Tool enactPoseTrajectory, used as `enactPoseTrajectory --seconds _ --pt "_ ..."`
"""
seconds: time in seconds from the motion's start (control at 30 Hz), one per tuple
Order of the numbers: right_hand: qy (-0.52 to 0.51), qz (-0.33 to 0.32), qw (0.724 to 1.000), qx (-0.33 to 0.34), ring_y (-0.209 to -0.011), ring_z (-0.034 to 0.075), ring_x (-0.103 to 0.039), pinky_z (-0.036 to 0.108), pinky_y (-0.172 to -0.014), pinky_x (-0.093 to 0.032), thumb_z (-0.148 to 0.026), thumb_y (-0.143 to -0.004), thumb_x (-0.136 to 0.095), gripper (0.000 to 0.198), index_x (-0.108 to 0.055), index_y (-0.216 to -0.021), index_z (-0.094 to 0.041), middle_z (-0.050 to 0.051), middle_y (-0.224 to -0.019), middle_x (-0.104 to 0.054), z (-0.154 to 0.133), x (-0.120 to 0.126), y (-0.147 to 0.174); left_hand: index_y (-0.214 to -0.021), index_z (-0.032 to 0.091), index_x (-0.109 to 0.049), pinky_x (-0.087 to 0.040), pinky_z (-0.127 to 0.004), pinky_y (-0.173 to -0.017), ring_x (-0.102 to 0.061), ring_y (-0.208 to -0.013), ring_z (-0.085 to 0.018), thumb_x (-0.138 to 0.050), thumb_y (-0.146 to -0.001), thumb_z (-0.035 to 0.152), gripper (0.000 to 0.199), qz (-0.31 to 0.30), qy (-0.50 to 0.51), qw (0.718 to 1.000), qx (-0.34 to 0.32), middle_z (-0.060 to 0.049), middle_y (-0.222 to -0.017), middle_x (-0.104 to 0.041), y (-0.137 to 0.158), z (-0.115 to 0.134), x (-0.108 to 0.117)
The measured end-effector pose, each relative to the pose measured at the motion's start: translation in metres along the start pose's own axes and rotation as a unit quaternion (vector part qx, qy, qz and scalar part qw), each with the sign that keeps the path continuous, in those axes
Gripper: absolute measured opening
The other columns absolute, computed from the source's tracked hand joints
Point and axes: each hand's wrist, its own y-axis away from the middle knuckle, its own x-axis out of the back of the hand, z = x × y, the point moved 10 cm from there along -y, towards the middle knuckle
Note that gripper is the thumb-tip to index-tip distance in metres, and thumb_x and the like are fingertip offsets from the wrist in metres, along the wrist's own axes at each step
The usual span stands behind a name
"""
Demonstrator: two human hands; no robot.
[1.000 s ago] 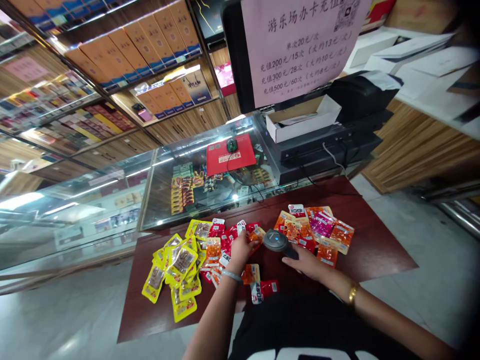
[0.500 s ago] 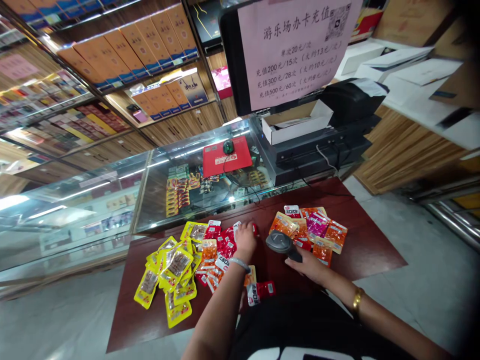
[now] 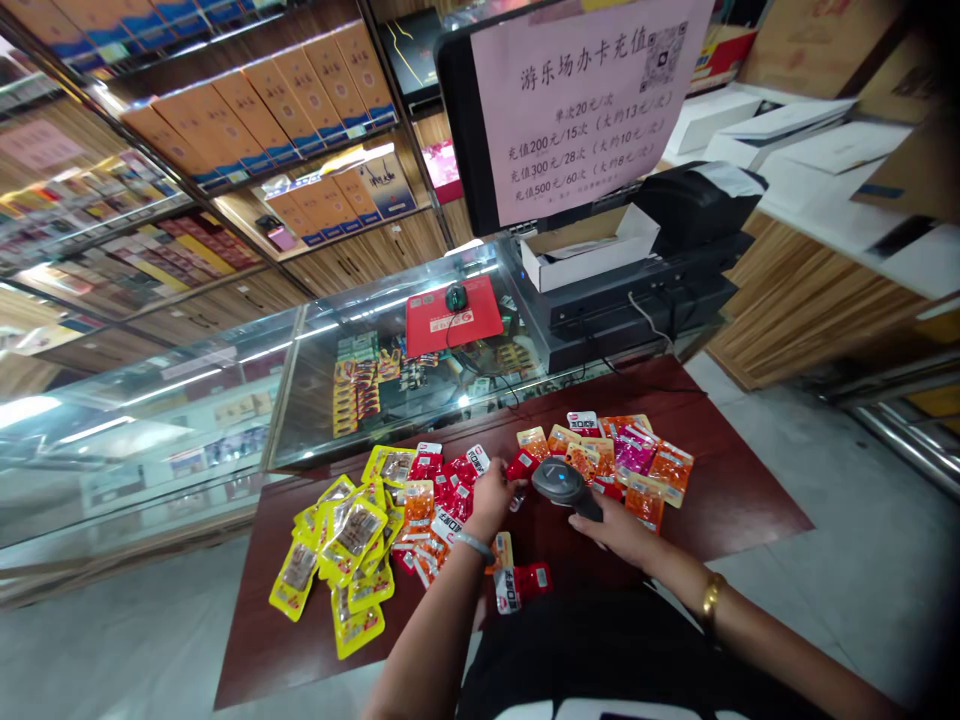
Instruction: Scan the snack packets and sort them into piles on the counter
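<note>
A red snack packet (image 3: 523, 464) is pinched in the fingers of my left hand (image 3: 496, 497), between the left-hand packets and the scanner. My right hand (image 3: 613, 526) is closed around the handle of a dark grey barcode scanner (image 3: 562, 481), its head pointing left toward that packet. Left of my left hand lie red snack packets (image 3: 452, 488) and orange packets (image 3: 418, 508), beside a heap of yellow-edged packets (image 3: 352, 530). Beyond the scanner rests another group of orange packets (image 3: 671, 470) with a purple packet (image 3: 636, 450). One more red packet (image 3: 532, 580) lies close to my body.
The dark red tabletop (image 3: 731, 500) adjoins a glass display counter (image 3: 315, 400). On the counter are a red mouse mat (image 3: 480, 325) with a mouse (image 3: 455, 297), and a monitor with a pink sign (image 3: 585, 110). A white open box (image 3: 540, 270) stands below the monitor.
My left hand has shifted slightly nearer me, and the red packet at its fingers now shows beside the scanner. A light shows on the scanner. An orange packet has come into sight behind.
</note>
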Motion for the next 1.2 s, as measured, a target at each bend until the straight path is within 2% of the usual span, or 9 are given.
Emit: enactPoseTrajectory --seconds 0.17,0.37,0.43,0.53,0.67,0.77,0.97,1.1,1.2 --pt "-0.013 0.003 1.0 -0.009 -0.086 0.028 -0.068 0.04 -0.078 -0.054 -0.047 -0.077 -0.068 0.044 -0.067 -0.112 -0.021 0.006 -0.088 -0.075 -0.002 0.003 0.003 -0.109 0.016 -0.057 -0.044 -0.026 -0.072 -0.066 -0.089 -0.02 -0.07 -0.078 0.031 0.038 0.008 0.023 1.0 -0.001 -0.011 -0.102 -0.069 -0.001 0.007 -0.007" --pt "0.008 -0.003 1.0 -0.015 -0.085 0.028 -0.067 0.04 -0.078 -0.054 -0.051 -0.077 -0.066 0.046 -0.067 -0.112 -0.021 0.006 -0.09 -0.074 0.008 0.001 0.007 -0.111 0.015 -0.059 -0.049 -0.026 -0.085 -0.066 -0.097 -0.017 -0.062 -0.081 0.017 0.03 -0.096 0.273 0.949 -0.13 -0.01 -0.112 -0.069 0.007 0.061 -0.038" --pt "0.015 -0.004 1.0 -0.017 -0.087 0.028 -0.067 0.041 -0.08 -0.053 -0.05 -0.077 -0.066 0.046 -0.066 -0.113 -0.021 0.006 -0.094 -0.074 0.011 0.0 0.008 -0.112 0.016 -0.06 -0.049 -0.03 -0.088 -0.065 -0.097 -0.018 -0.064 -0.081 0.019 0.031 -0.094 0.221 0.963 -0.121 -0.009 -0.109 -0.069 0.02 0.05 -0.04" --pt "0.024 -0.016 0.999 -0.017 -0.091 0.029 -0.067 0.043 -0.085 -0.052 -0.048 -0.078 -0.066 0.046 -0.066 -0.114 -0.02 0.007 -0.098 -0.074 0.01 -0.004 0.009 -0.109 0.017 -0.062 -0.044 -0.039 -0.096 -0.059 -0.108 -0.027 -0.077 -0.068 0.026 0.044 -0.044 -0.011 0.996 -0.082 -0.011 -0.11 -0.066 0.049 0.006 -0.031" --pt "0.027 -0.037 0.999 -0.018 -0.101 0.032 -0.066 0.046 -0.094 -0.049 -0.046 -0.076 -0.067 0.047 -0.065 -0.114 -0.017 0.009 -0.105 -0.074 0.012 -0.011 0.01 -0.125 0.02 -0.056 -0.036 -0.043 -0.104 -0.045 -0.124 -0.033 -0.078 -0.066 0.026 0.063 -0.004 -0.207 0.976 -0.069 -0.014 -0.131 -0.054 0.089 -0.037 -0.022" --pt "0.028 -0.053 0.998 -0.023 -0.103 0.033 -0.066 0.048 -0.096 -0.047 -0.046 -0.076 -0.067 0.051 -0.064 -0.118 -0.016 0.011 -0.11 -0.073 0.018 -0.018 0.009 -0.131 0.023 -0.051 -0.033 -0.044 -0.105 -0.04 -0.127 -0.033 -0.074 -0.07 0.03 0.065 -0.019 -0.228 0.97 -0.083 -0.012 -0.139 -0.047 0.105 -0.045 -0.032" --pt "0.024 -0.07 0.997 0.003 -0.115 0.035 -0.062 0.051 -0.103 -0.043 -0.044 -0.077 -0.068 0.053 -0.063 -0.12 -0.014 0.015 -0.12 -0.07 0.011 -0.028 0.008 -0.128 0.027 -0.054 -0.029 -0.044 -0.108 -0.042 -0.126 -0.03 -0.063 -0.081 0.035 0.049 -0.071 -0.19 0.962 -0.184 -0.01 -0.139 -0.048 0.122 -0.024 -0.063" --pt "0.018 -0.065 0.998 0.002 -0.116 0.035 -0.061 0.052 -0.104 -0.043 -0.045 -0.076 -0.068 0.054 -0.063 -0.121 -0.015 0.015 -0.122 -0.07 0.01 -0.027 0.01 -0.113 0.023 -0.06 -0.034 -0.041 -0.103 -0.047 -0.121 -0.028 -0.056 -0.086 0.029 0.028 -0.025 -0.187 0.974 -0.122 -0.011 -0.127 -0.057 0.104 -0.03 -0.051" --pt "0.029 -0.061 0.998 -0.006 -0.109 0.034 -0.065 0.051 -0.1 -0.046 -0.047 -0.075 -0.068 0.056 -0.063 -0.121 -0.015 0.014 -0.119 -0.072 0.015 -0.026 0.012 -0.111 0.017 -0.057 -0.04 -0.036 -0.094 -0.056 -0.11 -0.027 -0.064 -0.082 0.034 0.034 0.014 -0.154 0.987 -0.031 -0.013 -0.112 -0.064 0.08 -0.038 -0.032"
